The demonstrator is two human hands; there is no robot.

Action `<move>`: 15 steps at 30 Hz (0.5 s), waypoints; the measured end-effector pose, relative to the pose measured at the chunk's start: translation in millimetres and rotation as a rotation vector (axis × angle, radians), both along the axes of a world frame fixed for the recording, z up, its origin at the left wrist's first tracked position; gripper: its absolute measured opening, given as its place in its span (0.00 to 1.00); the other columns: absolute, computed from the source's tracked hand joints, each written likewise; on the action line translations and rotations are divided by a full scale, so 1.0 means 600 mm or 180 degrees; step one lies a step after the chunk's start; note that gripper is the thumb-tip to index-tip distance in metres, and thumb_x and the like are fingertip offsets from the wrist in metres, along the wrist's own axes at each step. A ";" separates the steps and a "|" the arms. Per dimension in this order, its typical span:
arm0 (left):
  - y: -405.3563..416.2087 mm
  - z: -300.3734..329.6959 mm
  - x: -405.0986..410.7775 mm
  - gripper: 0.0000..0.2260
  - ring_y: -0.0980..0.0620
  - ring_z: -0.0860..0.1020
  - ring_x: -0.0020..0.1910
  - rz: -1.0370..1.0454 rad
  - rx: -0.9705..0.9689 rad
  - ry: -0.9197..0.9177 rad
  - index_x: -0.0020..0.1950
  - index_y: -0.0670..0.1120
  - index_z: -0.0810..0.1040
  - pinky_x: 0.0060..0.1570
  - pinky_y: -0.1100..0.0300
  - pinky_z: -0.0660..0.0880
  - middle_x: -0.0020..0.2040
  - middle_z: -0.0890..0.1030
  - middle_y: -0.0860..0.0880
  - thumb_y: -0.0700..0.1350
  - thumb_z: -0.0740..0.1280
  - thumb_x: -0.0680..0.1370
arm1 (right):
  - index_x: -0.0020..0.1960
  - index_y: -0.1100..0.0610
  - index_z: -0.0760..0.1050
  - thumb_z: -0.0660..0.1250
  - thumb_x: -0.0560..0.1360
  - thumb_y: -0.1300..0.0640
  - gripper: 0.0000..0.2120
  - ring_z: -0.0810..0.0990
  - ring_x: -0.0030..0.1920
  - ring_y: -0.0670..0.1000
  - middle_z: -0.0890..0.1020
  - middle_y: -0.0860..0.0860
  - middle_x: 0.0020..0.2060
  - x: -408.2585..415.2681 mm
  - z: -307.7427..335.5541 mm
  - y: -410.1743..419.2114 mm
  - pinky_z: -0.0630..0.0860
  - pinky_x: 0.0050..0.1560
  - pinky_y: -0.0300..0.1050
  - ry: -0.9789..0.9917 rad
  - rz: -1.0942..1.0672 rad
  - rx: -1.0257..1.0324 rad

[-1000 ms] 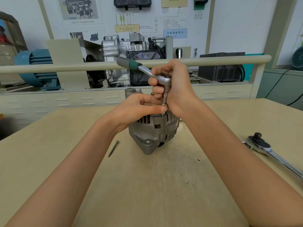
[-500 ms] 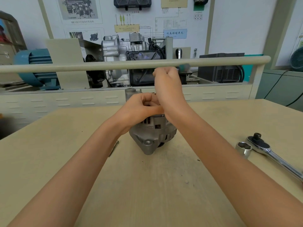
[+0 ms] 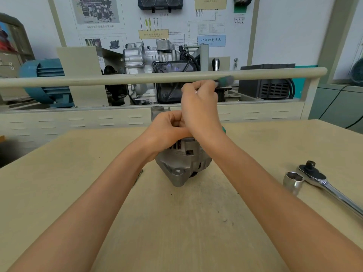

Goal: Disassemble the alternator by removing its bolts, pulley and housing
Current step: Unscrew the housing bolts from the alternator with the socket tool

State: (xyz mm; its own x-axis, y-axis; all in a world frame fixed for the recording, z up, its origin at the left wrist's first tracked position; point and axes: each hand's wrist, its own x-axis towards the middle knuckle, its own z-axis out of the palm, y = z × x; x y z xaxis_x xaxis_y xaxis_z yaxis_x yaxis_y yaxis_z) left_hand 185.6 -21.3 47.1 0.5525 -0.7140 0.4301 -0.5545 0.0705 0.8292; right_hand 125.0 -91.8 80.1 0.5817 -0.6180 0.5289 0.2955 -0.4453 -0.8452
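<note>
Closest to the camera it's just bare tan table [image 3: 176,232], with both forearms reaching in over it. Off to the right sit a loose socket [image 3: 293,181] and a chrome ratchet [image 3: 322,179], just beside each other and well apart from the work.

Mid-table is the alternator [image 3: 182,163], standing on end with a threaded mounting ear facing the camera. Looks like a cast aluminium case, so I'd guess it's heavy for its size, totally rigid, and a bit slick on the smooth bits. The ribbed, vented body is the place to hold it, not the ear.

The left hand [image 3: 167,130] is curled over the top of the housing, gripping it to steady it. The right hand [image 3: 198,107] is right above, touching the left, fingers wrapped around a green-handled ratchet [image 3: 225,80] that's blurred. Can't see the bolt or bit underneath, the hands hide it.

Behind that, a rail [image 3: 78,80] and an engine display [image 3: 153,61].
</note>
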 end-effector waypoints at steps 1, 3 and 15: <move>0.000 -0.001 -0.002 0.17 0.65 0.77 0.26 0.0041 -0.0008 -0.0029 0.32 0.48 0.76 0.29 0.74 0.70 0.24 0.79 0.57 0.28 0.66 0.73 | 0.49 0.53 0.62 0.57 0.77 0.54 0.04 0.71 0.52 0.53 0.63 0.44 0.41 0.002 -0.003 0.003 0.68 0.55 0.51 0.0047 -0.0136 -0.0119; 0.000 -0.002 -0.002 0.18 0.65 0.77 0.26 0.0031 0.0026 -0.0072 0.31 0.49 0.76 0.28 0.75 0.70 0.24 0.78 0.57 0.28 0.66 0.74 | 0.49 0.53 0.62 0.58 0.77 0.55 0.05 0.70 0.56 0.54 0.63 0.44 0.42 0.003 -0.005 0.003 0.67 0.59 0.52 0.0035 -0.0068 -0.0058; 0.002 0.001 0.008 0.04 0.57 0.83 0.43 -0.0171 0.0126 0.0353 0.47 0.45 0.82 0.44 0.69 0.77 0.44 0.86 0.49 0.41 0.72 0.72 | 0.36 0.58 0.74 0.52 0.79 0.53 0.19 0.66 0.25 0.47 0.72 0.53 0.29 -0.009 0.016 -0.047 0.67 0.26 0.37 -0.0103 0.2020 0.1492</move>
State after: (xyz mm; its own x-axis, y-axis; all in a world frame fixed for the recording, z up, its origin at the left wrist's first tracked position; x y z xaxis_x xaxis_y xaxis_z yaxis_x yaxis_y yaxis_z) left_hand 190.6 -20.0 47.8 0.5555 -0.7591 0.3394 -0.4556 0.0636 0.8879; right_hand 119.3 -120.1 89.9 0.8866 -0.3358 0.3180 0.4014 0.2173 -0.8898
